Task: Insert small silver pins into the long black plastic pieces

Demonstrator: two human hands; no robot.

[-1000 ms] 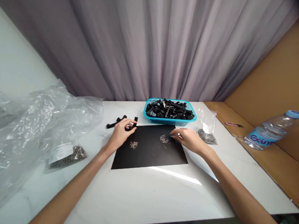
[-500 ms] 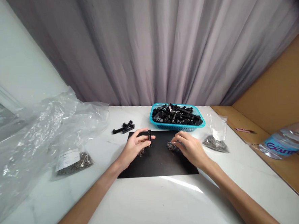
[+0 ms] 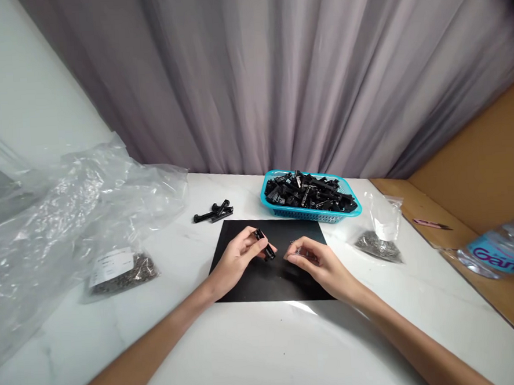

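My left hand (image 3: 239,257) is closed around a narrow black plastic part (image 3: 265,245), held tilted above the black mat (image 3: 271,287). A short way to the right, my right hand (image 3: 320,264) has thumb and forefinger pinched together. Whatever sits between those fingertips is too small to make out. Partly hidden behind the right hand lies a small pile of shiny metal pieces (image 3: 303,250) on the mat. The two hands are apart, with the fingertips facing each other.
A blue basket (image 3: 310,213) full of black plastic parts stands at the back. Several similar parts (image 3: 214,211) lie left of it. Bags of small metal pieces (image 3: 125,273) (image 3: 378,244) flank the mat. A plastic bottle (image 3: 500,250) and pink-handled snips (image 3: 432,223) are at right.
My left hand has tipped the black part from upright to slanted and turned it inward. My right hand has drawn back from the metal pile, its fingertips now pinched.
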